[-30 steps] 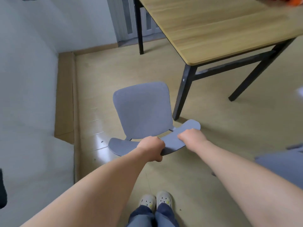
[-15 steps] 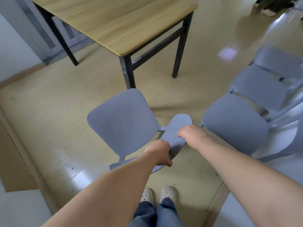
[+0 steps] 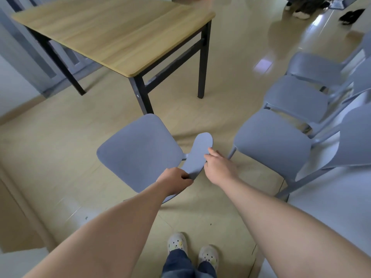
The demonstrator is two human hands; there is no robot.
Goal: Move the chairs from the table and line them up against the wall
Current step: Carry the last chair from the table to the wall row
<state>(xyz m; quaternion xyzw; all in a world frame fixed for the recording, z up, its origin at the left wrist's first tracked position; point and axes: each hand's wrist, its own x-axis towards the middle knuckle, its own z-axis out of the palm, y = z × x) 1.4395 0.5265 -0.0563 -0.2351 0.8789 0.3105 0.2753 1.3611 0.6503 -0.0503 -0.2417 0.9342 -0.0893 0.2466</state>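
Beige floor (image 3: 220,81) holds a wooden table (image 3: 112,31) at 11 o'clock and three grey chairs (image 3: 273,145) at 3 o'clock. Left hand (image 3: 173,180) clamps the centre chair's backrest (image 3: 197,155); right hand (image 3: 217,167) rests there, fingers loosely apart. No writing is readable.

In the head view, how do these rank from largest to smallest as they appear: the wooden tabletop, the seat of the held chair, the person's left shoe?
1. Wooden tabletop: largest by far.
2. Seat of the held chair: clearly smaller.
3. Left shoe: smallest.

The shoe is partly hidden by the trouser leg, yet the order stays plain.
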